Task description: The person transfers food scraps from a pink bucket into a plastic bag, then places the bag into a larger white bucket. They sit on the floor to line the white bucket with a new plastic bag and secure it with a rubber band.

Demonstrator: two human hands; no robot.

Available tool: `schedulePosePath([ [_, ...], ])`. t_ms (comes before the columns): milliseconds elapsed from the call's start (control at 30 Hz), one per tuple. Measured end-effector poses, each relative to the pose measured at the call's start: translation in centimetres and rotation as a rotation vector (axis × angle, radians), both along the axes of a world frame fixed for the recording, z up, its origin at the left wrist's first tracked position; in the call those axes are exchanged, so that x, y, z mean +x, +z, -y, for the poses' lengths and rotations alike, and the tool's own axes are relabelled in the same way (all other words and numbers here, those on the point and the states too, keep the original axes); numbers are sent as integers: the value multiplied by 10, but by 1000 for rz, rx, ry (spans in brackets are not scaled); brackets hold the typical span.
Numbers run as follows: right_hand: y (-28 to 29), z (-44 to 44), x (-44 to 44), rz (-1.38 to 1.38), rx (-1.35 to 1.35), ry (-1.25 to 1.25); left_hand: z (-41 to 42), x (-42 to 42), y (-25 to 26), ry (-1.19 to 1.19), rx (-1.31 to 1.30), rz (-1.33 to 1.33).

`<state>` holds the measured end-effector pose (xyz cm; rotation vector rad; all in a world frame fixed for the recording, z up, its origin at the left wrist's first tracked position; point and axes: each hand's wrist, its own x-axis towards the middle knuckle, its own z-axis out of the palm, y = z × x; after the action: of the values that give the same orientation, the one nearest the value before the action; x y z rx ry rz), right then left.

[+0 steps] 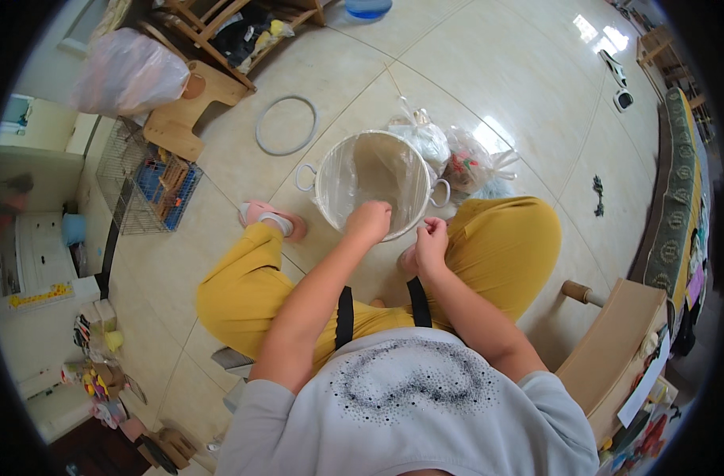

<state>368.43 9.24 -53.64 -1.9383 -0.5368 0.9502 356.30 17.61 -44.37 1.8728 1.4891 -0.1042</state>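
Observation:
A round white bin (318, 205) lined with a clear plastic bag (340, 172) stands on the floor between my knees, a loop handle on each side. My left hand (369, 221) is over the bin's near rim, fingers curled; whether it grips the liner cannot be told. My right hand (432, 239) is just outside the rim at the right, fingertips pinched together, and what lies between them is too small to tell. A grey ring (260, 130) lies on the tiles to the left. Beyond the bin's right side sit a knotted white plastic bag (428, 144) and a knotted clear bag (466, 163).
A wire cage (150, 184) and a wooden chair (177, 128) bearing a stuffed plastic bag (130, 74) stand at the left. A wooden rack (201, 30) is beyond. A cardboard box (615, 351) stands at the right, near a cardboard scratching post (576, 291).

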Motion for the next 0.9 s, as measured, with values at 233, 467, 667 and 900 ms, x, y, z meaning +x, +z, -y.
schedulePosePath([
  [233,119,-72,10,967,134,690,-23,-48,28,233,654,-86],
  [467,107,-127,13,917,-328,884,-30,-50,-15,181,595,-208],
  [667,68,-110,11,1124,58,881,-30,-69,-44,39,773,12],
  [900,57,-105,18,1068,405,862,-28,-71,-31,143,816,249],
])
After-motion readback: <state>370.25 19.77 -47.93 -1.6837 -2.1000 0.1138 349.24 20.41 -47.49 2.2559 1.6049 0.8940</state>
